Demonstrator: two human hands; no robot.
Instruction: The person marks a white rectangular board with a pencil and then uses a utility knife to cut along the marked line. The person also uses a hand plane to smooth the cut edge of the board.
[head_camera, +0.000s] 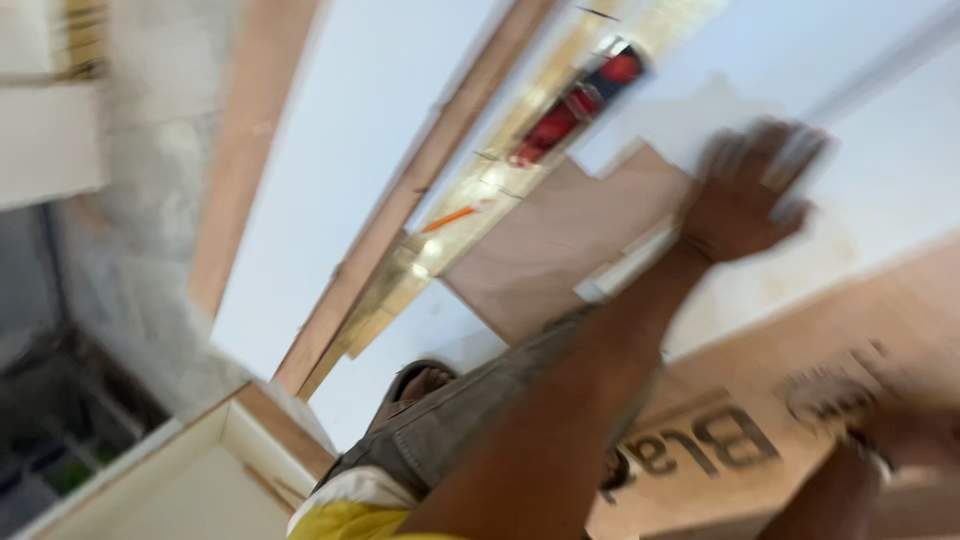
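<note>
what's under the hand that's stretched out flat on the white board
The left hand lies spread on a white board, beside a brown plywood piece. Whatever its palm covers is hidden, and motion blur hides detail.

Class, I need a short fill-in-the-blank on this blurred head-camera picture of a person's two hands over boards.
1. One hand lies spread with its palm ____ on the large white board.
2. The small wooden panel beside that hand is pale ____ in colour.
3. The red tool lies ____ that hand in the picture.

Missing words: flat; brown; above

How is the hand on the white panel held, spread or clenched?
Spread: the hand lies palm-down on the white panel, fingers extended, though blurred.
</note>
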